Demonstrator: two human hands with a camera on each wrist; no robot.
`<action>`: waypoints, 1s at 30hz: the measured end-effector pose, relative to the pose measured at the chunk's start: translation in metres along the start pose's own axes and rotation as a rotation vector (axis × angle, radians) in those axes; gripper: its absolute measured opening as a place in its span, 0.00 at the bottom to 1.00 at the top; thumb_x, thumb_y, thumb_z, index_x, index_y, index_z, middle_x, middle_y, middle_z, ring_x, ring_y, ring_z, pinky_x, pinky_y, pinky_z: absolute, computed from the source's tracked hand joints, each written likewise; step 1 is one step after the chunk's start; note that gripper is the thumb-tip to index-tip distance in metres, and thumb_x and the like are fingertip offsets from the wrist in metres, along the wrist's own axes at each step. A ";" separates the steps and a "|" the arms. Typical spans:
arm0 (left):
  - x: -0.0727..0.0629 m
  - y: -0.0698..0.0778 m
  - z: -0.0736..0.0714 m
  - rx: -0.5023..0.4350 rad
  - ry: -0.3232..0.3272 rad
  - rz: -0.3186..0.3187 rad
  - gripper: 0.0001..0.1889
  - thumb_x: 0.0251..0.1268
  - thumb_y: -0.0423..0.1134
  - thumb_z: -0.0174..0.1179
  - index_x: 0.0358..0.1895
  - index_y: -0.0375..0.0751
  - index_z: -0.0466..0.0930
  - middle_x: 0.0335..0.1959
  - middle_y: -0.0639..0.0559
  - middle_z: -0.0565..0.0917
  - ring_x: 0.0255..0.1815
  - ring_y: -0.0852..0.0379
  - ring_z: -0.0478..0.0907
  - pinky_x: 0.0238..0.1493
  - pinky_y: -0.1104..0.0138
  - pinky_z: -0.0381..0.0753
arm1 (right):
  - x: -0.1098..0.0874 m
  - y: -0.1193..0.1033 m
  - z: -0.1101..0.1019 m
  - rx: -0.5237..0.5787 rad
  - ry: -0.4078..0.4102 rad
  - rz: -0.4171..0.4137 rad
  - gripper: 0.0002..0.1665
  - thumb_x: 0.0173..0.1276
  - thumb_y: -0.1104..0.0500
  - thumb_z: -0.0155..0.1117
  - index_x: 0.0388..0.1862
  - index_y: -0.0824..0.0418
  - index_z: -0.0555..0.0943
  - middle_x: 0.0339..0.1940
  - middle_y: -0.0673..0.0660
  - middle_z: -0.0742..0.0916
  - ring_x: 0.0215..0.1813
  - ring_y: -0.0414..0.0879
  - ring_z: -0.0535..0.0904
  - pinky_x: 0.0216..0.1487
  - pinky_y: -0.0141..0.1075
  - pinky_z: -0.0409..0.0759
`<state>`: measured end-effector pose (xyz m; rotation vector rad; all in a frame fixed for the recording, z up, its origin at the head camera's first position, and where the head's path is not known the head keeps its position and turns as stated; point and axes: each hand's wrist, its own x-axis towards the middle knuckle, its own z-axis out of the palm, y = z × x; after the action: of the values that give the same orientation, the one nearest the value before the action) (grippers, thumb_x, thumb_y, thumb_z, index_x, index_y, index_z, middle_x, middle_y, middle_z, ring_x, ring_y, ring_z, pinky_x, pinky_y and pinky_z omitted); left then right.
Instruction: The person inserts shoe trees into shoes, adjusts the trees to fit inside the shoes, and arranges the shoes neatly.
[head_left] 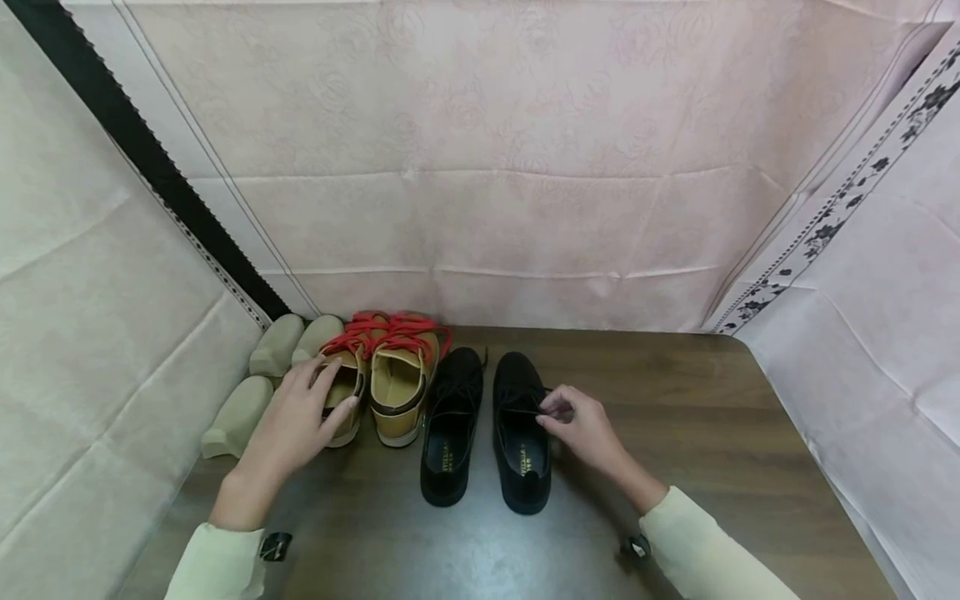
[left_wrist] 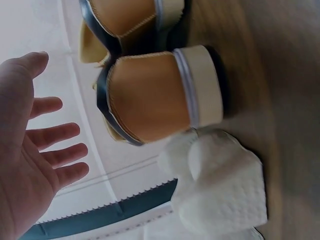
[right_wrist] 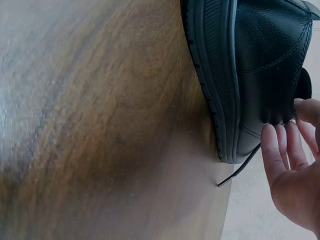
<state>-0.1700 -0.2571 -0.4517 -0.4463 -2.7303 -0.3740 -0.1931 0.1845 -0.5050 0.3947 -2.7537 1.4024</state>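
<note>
A pair of black lace-up shoes stands side by side on the brown wooden surface: the left black shoe (head_left: 447, 425) and the right black shoe (head_left: 517, 492). My right hand (head_left: 581, 425) is at the outer side of the right one, thumb and fingertips pinching its upper edge by the laces. In the right wrist view a dark lace end (right_wrist: 239, 172) hangs beside that shoe. My left hand (head_left: 296, 417) has its fingers spread over a tan shoe (head_left: 347, 433) with red laces, apart from its heel in the left wrist view. Its mate (head_left: 397, 417) stands alongside.
Several pale green padded shoes (head_left: 238, 417) stand at the far left against the cloth wall. Light patterned cloth (head_left: 510, 208) rises behind the brown surface (head_left: 660, 383) and at both sides. A small dark device sits at each wrist.
</note>
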 end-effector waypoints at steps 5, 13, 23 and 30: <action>-0.008 -0.008 -0.002 -0.020 0.011 -0.019 0.32 0.72 0.46 0.65 0.71 0.30 0.70 0.68 0.26 0.70 0.70 0.26 0.66 0.66 0.34 0.68 | 0.001 0.001 -0.001 0.010 -0.009 0.000 0.10 0.66 0.60 0.76 0.42 0.51 0.83 0.41 0.49 0.87 0.42 0.41 0.84 0.47 0.32 0.85; -0.018 -0.023 -0.007 -0.062 0.015 -0.085 0.33 0.69 0.43 0.67 0.71 0.29 0.69 0.67 0.24 0.71 0.67 0.25 0.68 0.63 0.33 0.69 | 0.001 0.000 0.000 0.023 -0.014 0.022 0.11 0.67 0.60 0.75 0.44 0.51 0.82 0.41 0.49 0.87 0.43 0.41 0.84 0.47 0.32 0.84; -0.025 -0.035 -0.010 -0.101 0.061 -0.154 0.33 0.65 0.41 0.68 0.69 0.30 0.71 0.64 0.23 0.72 0.62 0.23 0.70 0.60 0.31 0.70 | 0.001 0.002 0.000 0.016 -0.020 0.017 0.10 0.67 0.60 0.75 0.44 0.50 0.82 0.41 0.48 0.87 0.43 0.41 0.84 0.47 0.32 0.84; -0.028 -0.044 -0.009 -0.138 0.047 -0.208 0.33 0.61 0.34 0.66 0.70 0.28 0.69 0.62 0.23 0.73 0.61 0.24 0.70 0.59 0.33 0.69 | 0.002 0.001 0.000 0.016 -0.025 0.006 0.09 0.68 0.60 0.74 0.43 0.51 0.82 0.42 0.48 0.87 0.43 0.41 0.84 0.47 0.32 0.85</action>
<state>-0.1575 -0.3074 -0.4635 -0.1853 -2.7219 -0.6217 -0.1952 0.1850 -0.5056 0.4077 -2.7670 1.4322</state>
